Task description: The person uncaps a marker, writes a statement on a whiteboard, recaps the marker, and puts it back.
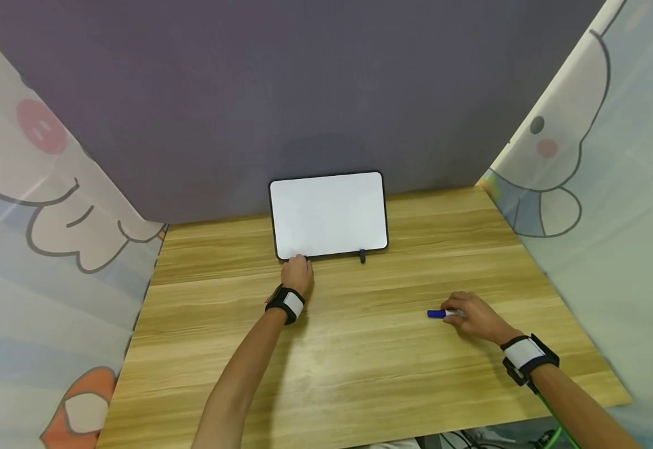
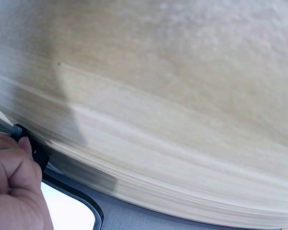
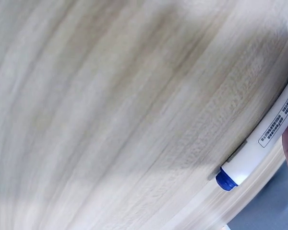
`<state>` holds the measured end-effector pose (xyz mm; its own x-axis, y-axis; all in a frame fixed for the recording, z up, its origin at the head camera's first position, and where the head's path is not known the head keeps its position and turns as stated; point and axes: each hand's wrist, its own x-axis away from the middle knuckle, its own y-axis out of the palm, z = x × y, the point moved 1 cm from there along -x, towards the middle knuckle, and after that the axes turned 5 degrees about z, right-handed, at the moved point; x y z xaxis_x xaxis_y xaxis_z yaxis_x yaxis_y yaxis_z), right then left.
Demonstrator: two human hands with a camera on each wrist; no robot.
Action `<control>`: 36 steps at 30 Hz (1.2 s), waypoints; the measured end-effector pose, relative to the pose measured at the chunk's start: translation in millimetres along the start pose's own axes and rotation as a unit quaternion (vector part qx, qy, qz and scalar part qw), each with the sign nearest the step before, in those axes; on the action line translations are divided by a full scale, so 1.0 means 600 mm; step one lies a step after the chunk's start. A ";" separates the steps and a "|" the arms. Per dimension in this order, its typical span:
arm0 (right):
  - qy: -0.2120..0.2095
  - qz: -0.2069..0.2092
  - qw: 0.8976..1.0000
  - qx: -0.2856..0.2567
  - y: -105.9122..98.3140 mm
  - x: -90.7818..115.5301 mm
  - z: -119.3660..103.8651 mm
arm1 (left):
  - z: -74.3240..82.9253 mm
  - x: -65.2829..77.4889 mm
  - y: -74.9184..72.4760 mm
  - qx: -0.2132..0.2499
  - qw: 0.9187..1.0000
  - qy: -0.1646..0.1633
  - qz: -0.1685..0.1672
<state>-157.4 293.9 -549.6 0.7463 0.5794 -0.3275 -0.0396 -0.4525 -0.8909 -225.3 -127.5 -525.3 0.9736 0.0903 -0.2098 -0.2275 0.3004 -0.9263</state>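
A white whiteboard (image 1: 328, 213) with a black rim stands tilted at the back of the table, on small black feet. My left hand (image 1: 298, 275) is at its lower left corner, fingers curled and pinching the black foot (image 2: 40, 155) there; the fingers partly hide it. The other black foot (image 1: 362, 256) shows under the board's right part. To the right, my right hand (image 1: 474, 316) pinches a whiteboard marker (image 3: 259, 143) with a white body. Its blue cap (image 1: 436, 313) points left, toward the middle of the table. The marker is low over the wood; whether it touches cannot be told.
The wood-grain table (image 1: 360, 349) ends at a grey wall panel (image 1: 326, 93) behind the board. Cartoon-printed curtains (image 1: 62, 206) hang at both sides. Dark cables (image 1: 466, 439) lie below the front edge, and a green cable (image 1: 553, 411) runs by the right wrist.
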 end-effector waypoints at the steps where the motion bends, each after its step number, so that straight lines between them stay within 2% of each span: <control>1: -0.004 0.002 1.000 -0.005 0.000 0.000 0.000 | 0.000 0.000 0.000 -0.001 1.000 0.001 0.001; 7: -0.017 -0.002 0.999 -0.030 0.002 -0.006 0.001 | -0.001 0.006 -0.004 -0.002 1.000 0.005 0.013; 14: -0.015 -0.010 0.999 -0.041 0.001 -0.015 -0.005 | 0.002 0.015 0.000 -0.004 1.000 0.013 0.007; 26: -0.029 0.002 0.998 -0.051 0.005 -0.030 -0.015 | 0.005 0.021 0.002 0.012 1.000 0.005 0.000; 36: -0.041 0.003 0.998 -0.055 0.005 -0.048 -0.031 | 0.014 0.029 0.000 -0.005 1.000 0.023 0.011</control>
<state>-166.8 263.0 -537.0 0.6886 0.6289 -0.3610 0.0332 -0.5247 -0.8507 -208.3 -118.0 -526.4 0.9682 0.0534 -0.2445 -0.2493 0.2892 -0.9242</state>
